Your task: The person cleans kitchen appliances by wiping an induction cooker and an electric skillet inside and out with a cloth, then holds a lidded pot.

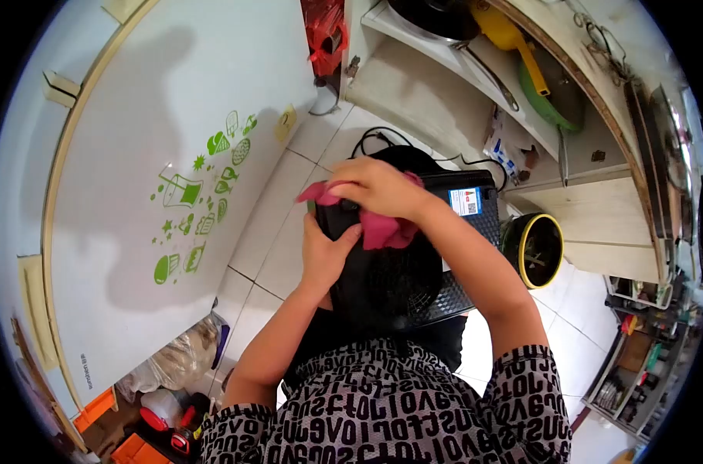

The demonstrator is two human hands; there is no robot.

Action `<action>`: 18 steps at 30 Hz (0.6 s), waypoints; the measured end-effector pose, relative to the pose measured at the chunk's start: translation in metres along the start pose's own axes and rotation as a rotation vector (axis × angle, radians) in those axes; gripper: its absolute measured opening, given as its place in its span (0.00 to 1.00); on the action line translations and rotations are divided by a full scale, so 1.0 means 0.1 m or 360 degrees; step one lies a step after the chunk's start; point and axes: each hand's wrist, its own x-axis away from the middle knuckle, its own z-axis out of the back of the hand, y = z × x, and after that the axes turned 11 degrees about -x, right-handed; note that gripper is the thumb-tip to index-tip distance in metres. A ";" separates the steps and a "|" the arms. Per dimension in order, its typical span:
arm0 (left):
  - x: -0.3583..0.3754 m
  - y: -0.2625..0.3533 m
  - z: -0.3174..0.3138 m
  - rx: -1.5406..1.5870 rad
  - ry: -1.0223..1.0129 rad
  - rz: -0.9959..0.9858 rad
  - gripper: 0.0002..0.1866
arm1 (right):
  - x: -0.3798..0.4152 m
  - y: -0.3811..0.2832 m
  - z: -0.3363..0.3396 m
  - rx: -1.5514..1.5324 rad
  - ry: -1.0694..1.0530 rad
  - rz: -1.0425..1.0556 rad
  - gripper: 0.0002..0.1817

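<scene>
A pink cloth point(386, 230) is bunched under my right hand point(382, 188), whose fingers curl over it, and one corner sticks out to the left. The cloth lies against a black appliance point(398, 286) with a round vent grille, held close in front of my body. My left hand point(326, 251) grips the left end of the appliance, thumb on the near side and fingers partly hidden behind it. Beside and partly beneath it is a black textured surface point(481, 220) bearing a blue and white label point(466, 203) with a square code.
A black cord point(378, 135) runs behind the appliance on the tiled floor point(270, 232). To the right stands a yellow-rimmed dark pot point(541, 251). A white refrigerator door point(127, 201) with green stickers is on the left; a shelf with pans point(436, 19) is ahead.
</scene>
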 end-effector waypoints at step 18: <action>-0.15 0.12 0.00 0.0227 -0.0072 0.0105 0.32 | 1.05 -0.36 -0.23 0.0694 0.0518 0.0225 0.13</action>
